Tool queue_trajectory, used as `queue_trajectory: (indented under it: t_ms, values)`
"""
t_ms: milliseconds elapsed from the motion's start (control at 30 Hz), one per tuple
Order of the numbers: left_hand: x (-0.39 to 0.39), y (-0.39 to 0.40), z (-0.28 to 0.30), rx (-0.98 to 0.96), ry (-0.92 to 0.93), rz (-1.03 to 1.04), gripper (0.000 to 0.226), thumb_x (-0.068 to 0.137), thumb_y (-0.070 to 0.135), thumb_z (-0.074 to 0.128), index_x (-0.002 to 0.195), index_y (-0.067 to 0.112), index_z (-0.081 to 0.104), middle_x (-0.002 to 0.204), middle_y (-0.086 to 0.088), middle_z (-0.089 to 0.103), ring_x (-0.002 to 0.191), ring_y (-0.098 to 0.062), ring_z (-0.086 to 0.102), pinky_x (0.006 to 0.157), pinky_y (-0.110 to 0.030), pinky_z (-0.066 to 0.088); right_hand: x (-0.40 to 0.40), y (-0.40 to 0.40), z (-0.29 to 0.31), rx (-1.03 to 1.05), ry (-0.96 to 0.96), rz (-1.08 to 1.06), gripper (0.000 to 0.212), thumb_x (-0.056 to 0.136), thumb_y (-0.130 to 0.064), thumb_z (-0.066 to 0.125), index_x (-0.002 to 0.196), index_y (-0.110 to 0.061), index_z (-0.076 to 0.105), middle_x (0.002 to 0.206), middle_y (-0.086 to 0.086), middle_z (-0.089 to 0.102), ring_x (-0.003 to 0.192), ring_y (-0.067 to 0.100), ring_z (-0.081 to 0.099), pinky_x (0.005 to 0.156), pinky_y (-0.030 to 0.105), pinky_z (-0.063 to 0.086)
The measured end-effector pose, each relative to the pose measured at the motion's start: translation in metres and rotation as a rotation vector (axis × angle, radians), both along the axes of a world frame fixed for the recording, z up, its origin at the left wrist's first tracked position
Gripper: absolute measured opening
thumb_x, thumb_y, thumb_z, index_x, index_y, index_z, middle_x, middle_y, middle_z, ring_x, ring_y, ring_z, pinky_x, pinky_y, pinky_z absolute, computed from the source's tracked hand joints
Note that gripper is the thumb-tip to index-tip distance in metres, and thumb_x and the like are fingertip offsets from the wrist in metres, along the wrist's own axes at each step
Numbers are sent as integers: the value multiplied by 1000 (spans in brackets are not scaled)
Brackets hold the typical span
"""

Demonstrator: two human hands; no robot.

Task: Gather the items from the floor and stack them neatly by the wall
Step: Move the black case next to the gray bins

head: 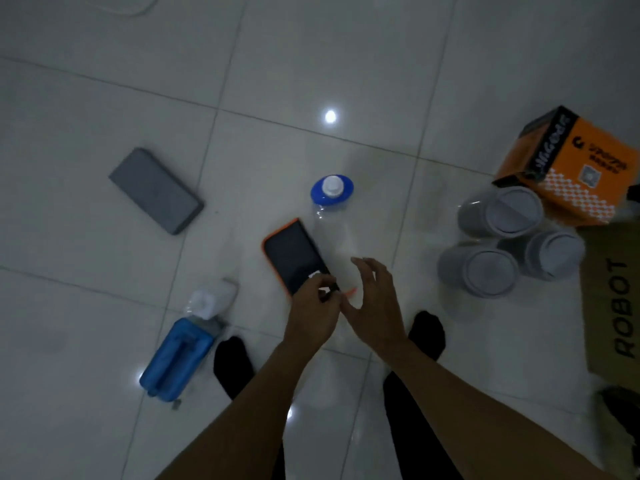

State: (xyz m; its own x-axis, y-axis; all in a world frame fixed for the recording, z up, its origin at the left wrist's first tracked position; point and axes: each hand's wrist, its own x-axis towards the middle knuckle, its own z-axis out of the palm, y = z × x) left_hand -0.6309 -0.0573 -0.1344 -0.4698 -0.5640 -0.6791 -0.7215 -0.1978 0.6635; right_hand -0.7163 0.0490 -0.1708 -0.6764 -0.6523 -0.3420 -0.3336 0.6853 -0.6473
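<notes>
A black slab with an orange rim (292, 254) is held above the tiled floor; my left hand (313, 304) pinches its near end. My right hand (372, 299) hovers beside it with fingers spread, holding nothing. Just behind them stands a clear bottle with a blue collar and white cap (331, 190). A grey flat pack (156, 190) lies on the floor at the left. A blue bottle with a white cap (183, 351) lies on its side near my left foot.
Three grey lidded cups (498, 242) stand grouped at the right, next to an orange and black box (568, 168). A cardboard sheet printed ROBOT (616, 303) lies at the right edge. My feet in black socks (232, 365) stand below my hands.
</notes>
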Motion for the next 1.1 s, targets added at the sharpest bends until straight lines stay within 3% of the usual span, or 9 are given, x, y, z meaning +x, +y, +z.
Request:
queue_trajectory:
  t_ms: [167, 233, 333, 400, 467, 567, 633, 800, 1100]
  values:
    - [40, -39, -35, -46, -81, -33, 21, 90, 12, 64, 109, 19, 64, 109, 3, 65, 100, -14, 61, 76, -10, 42, 43, -35, -45, 184, -92, 17, 96, 70, -51, 83, 149, -16, 40, 139, 15, 46, 124, 33, 48, 91, 49, 52]
    - [47, -53, -59, -86, -91, -73, 28, 90, 10, 63, 118, 15, 63, 118, -3, 63, 107, -19, 59, 84, -18, 41, 53, -44, -74, 259, -110, 33, 105, 65, -55, 85, 150, -18, 36, 142, 15, 45, 127, 36, 47, 93, 53, 52]
    - [48, -74, -107, -126, -101, -146, 35, 89, 8, 62, 124, 5, 59, 123, -12, 59, 111, -24, 55, 82, -15, 34, 66, -56, -116, 324, -75, 92, 115, 63, -55, 83, 157, -20, 25, 148, 19, 39, 133, 39, 42, 103, 51, 44]
    - [46, -89, -139, -181, -112, -221, 42, 83, 22, 61, 120, 3, 59, 120, -15, 58, 112, -30, 56, 84, -21, 37, 75, -66, -138, 387, -43, 117, 128, 60, -59, 83, 159, -25, 10, 156, 19, 26, 140, 39, 33, 108, 52, 38]
    - [46, -103, -175, -249, -98, -275, 57, 74, 33, 56, 122, 2, 59, 124, -18, 56, 114, -32, 56, 94, -33, 45, 84, -75, -157, 474, -27, 127, 137, 58, -65, 83, 157, -33, -7, 162, 17, 9, 145, 40, 21, 112, 58, 31]
    - [42, -124, -211, -341, -97, -360, 77, 75, 42, 52, 143, 7, 46, 143, -19, 50, 132, -35, 46, 115, -39, 28, 92, -83, -175, 593, -11, 113, 146, 58, -61, 87, 153, -40, -21, 164, 14, -7, 150, 40, 5, 110, 74, 20]
    - [36, -138, -221, -331, -147, -391, 85, 74, 51, 52, 149, 14, 38, 149, -20, 43, 138, -39, 38, 117, -47, 28, 95, -86, -182, 639, 21, 98, 150, 55, -60, 89, 151, -42, -25, 164, 14, -6, 150, 40, 6, 104, 80, 16]
    - [23, -147, -215, -235, -195, -384, 89, 77, 41, 66, 153, 13, 28, 144, -21, 41, 131, -40, 43, 110, -50, 37, 89, -85, -184, 645, 59, 87, 155, 44, -63, 89, 152, -43, -21, 155, 16, 9, 135, 39, 24, 99, 79, 24]
    - [8, -114, -144, -379, -131, -395, 70, 83, 24, 68, 147, 16, 39, 130, -20, 46, 115, -41, 49, 95, -48, 47, 65, -55, -107, 606, -1, 92, 149, 48, -60, 87, 152, -44, -18, 155, 15, 11, 137, 38, 24, 104, 78, 20]
